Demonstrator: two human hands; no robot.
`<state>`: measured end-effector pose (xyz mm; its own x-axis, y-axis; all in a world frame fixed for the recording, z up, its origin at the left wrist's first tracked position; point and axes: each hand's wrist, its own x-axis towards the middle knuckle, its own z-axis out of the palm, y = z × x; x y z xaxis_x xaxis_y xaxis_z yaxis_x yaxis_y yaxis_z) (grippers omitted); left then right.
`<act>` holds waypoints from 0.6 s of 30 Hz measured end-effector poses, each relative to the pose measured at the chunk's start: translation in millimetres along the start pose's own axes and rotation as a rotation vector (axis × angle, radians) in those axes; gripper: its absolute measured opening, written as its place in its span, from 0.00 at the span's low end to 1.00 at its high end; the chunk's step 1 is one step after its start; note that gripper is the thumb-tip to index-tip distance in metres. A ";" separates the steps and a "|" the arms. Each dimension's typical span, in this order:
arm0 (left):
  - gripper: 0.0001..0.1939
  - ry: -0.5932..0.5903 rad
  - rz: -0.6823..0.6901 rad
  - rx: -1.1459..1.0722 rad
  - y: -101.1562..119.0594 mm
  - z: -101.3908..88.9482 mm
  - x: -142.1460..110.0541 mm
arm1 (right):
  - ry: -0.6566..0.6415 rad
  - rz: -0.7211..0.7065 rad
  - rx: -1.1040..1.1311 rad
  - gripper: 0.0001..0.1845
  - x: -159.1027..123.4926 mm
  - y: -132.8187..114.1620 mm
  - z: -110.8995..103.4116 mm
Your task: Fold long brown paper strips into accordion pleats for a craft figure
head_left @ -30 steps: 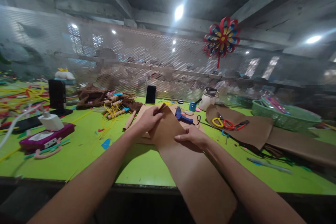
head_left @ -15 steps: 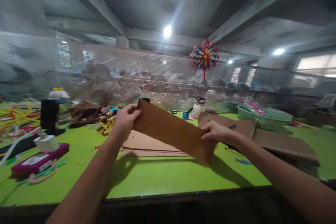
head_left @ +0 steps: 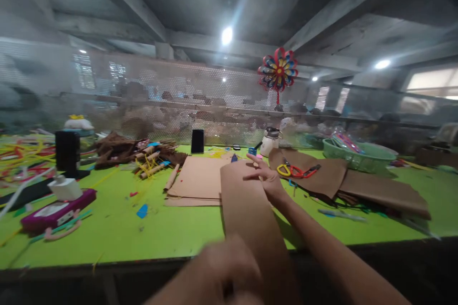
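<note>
A long strip of brown paper (head_left: pixel 246 209) runs from the middle of the green table (head_left: pixel 118 228) toward me and hangs over its front edge. My right hand (head_left: pixel 266 178) rests on the far end of the strip, fingers stretched out flat and pointing left. My left hand (head_left: pixel 229 271) is close to the camera at the strip's near end; it is badly blurred and its fingers cannot be made out. Under the strip's far end lies a stack of brown paper sheets (head_left: pixel 196 182).
Scissors with yellow and red handles (head_left: pixel 295 170) lie on more brown paper (head_left: pixel 379 188) to the right, beside a green basket (head_left: pixel 361 156). A phone (head_left: pixel 197 141) stands at the back by a mesh screen. Paper rolls (head_left: pixel 153 162), a purple box (head_left: pixel 57 209) and coloured strips lie at left.
The strip was held up in the air between both hands; now it lies lengthwise on the table. My left hand has come back near the table's edge, and my right hand presses the far end.
</note>
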<state>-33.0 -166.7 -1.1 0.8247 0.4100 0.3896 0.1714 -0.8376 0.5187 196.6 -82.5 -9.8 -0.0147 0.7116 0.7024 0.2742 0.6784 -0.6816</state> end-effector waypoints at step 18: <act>0.16 0.522 -0.367 -1.016 -86.7 -40.3 80.2 | 0.115 0.211 0.290 0.18 -2.3 -21.9 1.5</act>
<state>-3.4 -46.6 15.8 0.4571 0.8585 0.2325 -0.3467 -0.0688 0.9355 189.2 -98.6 3.2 0.1253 0.8274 0.5475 -0.0245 0.5543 -0.8320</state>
